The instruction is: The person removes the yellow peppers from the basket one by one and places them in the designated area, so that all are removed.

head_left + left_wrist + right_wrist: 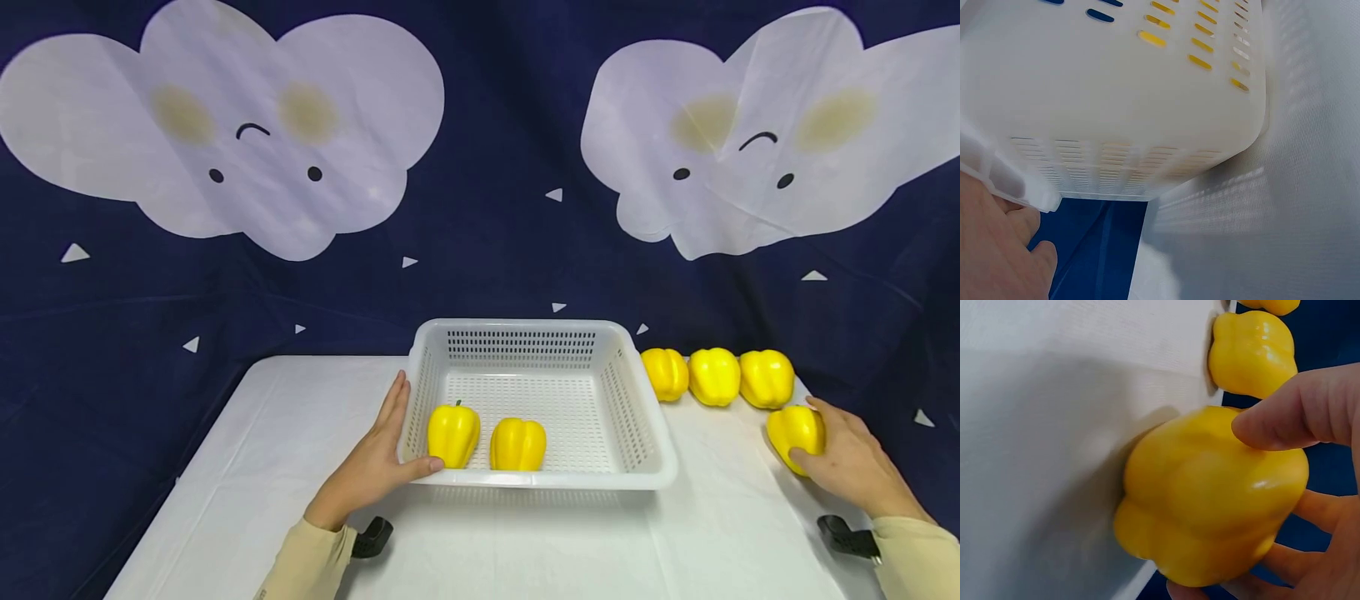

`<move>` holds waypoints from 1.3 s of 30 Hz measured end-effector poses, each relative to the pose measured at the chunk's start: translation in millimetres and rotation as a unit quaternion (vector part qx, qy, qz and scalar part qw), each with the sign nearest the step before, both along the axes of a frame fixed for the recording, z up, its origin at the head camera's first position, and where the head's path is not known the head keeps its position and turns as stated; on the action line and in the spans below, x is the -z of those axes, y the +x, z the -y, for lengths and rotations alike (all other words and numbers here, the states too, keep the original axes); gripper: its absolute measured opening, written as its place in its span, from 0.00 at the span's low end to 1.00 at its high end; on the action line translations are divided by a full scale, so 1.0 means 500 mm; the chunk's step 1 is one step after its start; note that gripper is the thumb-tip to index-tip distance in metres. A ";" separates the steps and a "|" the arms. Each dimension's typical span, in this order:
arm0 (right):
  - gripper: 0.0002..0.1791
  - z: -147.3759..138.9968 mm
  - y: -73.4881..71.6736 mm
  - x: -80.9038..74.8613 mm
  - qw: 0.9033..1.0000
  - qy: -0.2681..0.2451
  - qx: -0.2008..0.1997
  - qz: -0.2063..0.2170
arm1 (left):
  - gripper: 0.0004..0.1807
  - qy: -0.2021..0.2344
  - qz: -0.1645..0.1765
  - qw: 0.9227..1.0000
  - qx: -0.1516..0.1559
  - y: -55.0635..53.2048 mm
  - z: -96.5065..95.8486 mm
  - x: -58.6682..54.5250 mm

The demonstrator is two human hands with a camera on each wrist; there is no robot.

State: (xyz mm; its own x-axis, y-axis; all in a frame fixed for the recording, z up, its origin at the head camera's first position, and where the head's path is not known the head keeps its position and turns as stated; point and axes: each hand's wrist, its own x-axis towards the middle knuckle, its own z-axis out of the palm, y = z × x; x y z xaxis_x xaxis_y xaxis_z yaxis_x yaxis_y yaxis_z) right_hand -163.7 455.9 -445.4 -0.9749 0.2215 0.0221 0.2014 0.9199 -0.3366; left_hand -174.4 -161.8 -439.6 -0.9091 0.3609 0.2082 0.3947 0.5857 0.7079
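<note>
A white plastic basket stands on the table with two yellow bell peppers inside, one with a green stem and another beside it. My left hand grips the basket's near left corner, thumb over the front rim and fingers along the outer left side. In the left wrist view, that hand is at the rim. At the table's right edge my right hand holds a yellow bell pepper. The right wrist view shows its thumb and fingers around this bell pepper, which is close to the cloth.
Three more yellow bell peppers stand in a row right of the basket: one by its wall, a middle one and one at the end. A white cloth covers the table. Behind hangs a dark blue curtain with clouds.
</note>
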 end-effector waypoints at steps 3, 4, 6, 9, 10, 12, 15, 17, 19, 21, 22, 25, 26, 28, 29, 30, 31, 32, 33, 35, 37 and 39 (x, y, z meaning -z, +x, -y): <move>0.53 0.004 0.004 -0.009 1.000 0.006 0.006 -0.007 | 0.66 0.000 0.001 1.000 0.000 0.000 0.000 0.000; 0.52 0.006 0.006 -0.014 1.000 0.008 0.007 -0.012 | 0.66 0.000 0.001 1.000 0.000 -0.001 -0.001 0.001; 0.51 0.013 0.009 -0.023 1.000 0.008 0.013 -0.026 | 0.66 0.000 0.002 1.000 0.000 -0.001 -0.001 0.001; 0.50 0.029 0.014 -0.040 0.999 0.003 0.019 -0.051 | 0.66 0.000 0.003 1.000 -0.001 -0.001 -0.001 0.001; 0.50 0.036 0.016 -0.045 0.998 0.002 0.019 -0.059 | 0.66 -0.001 0.003 1.000 -0.001 -0.001 -0.001 0.001; 0.48 0.052 0.020 -0.055 0.997 -0.002 0.015 -0.074 | 0.66 -0.001 0.003 1.000 -0.002 -0.001 -0.001 0.001; 0.46 0.078 0.025 -0.069 0.995 -0.003 0.006 -0.096 | 0.66 -0.003 0.003 1.000 0.000 -0.001 -0.001 0.001; 0.45 0.095 0.028 -0.077 0.994 -0.006 -0.007 -0.111 | 0.66 -0.002 0.002 1.000 0.000 -0.001 0.000 0.000; 0.44 0.112 0.032 -0.085 0.991 -0.010 -0.022 -0.130 | 0.66 -0.002 0.002 1.000 -0.001 -0.001 0.000 0.000; 0.43 0.129 0.036 -0.093 0.989 -0.014 -0.035 -0.146 | 0.66 -0.001 0.002 1.000 -0.002 0.000 0.000 -0.001; 0.43 0.138 0.039 -0.096 0.988 -0.016 -0.038 -0.152 | 0.66 -0.002 0.002 1.000 -0.002 0.000 0.000 -0.001; 0.43 0.166 0.045 -0.106 0.985 -0.023 -0.039 -0.164 | 0.66 -0.003 0.004 1.000 -0.003 0.000 -0.001 -0.001; 0.44 0.176 0.047 -0.108 0.985 -0.025 -0.038 -0.165 | 0.66 -0.003 0.003 1.000 -0.003 0.000 -0.002 -0.001; 0.44 0.197 0.050 -0.112 0.984 -0.030 -0.039 -0.171 | 0.66 -0.002 0.003 1.000 -0.003 0.000 -0.002 -0.001; 0.45 0.208 0.051 -0.113 0.983 -0.033 -0.042 -0.176 | 0.66 -0.001 0.003 1.000 -0.003 0.000 -0.001 -0.002; 0.44 0.220 0.051 -0.114 0.982 -0.034 -0.046 -0.181 | 0.66 0.000 0.003 1.000 -0.003 0.000 -0.001 -0.002; 0.44 0.231 0.052 -0.115 0.981 -0.034 -0.052 -0.186 | 0.66 0.000 0.003 1.000 -0.002 0.000 -0.001 -0.002; 0.44 0.242 0.053 -0.116 0.979 -0.035 -0.058 -0.191 | 0.66 0.001 0.002 1.000 -0.002 0.000 -0.001 -0.002; 0.44 0.253 0.054 -0.117 0.978 -0.035 -0.063 -0.195 | 0.66 0.001 0.002 1.000 -0.001 0.000 -0.001 -0.002; 0.44 0.275 0.056 -0.118 0.977 -0.035 -0.074 -0.197 | 0.66 0.000 0.002 1.000 0.000 -0.001 -0.001 -0.002; 0.44 0.296 0.058 -0.117 0.975 -0.036 -0.084 -0.202 | 0.66 -0.001 0.002 1.000 0.001 -0.001 -0.001 -0.002; 0.44 0.316 0.060 -0.116 0.973 -0.042 -0.094 -0.207 | 0.66 -0.001 0.002 1.000 0.000 -0.001 -0.001 -0.003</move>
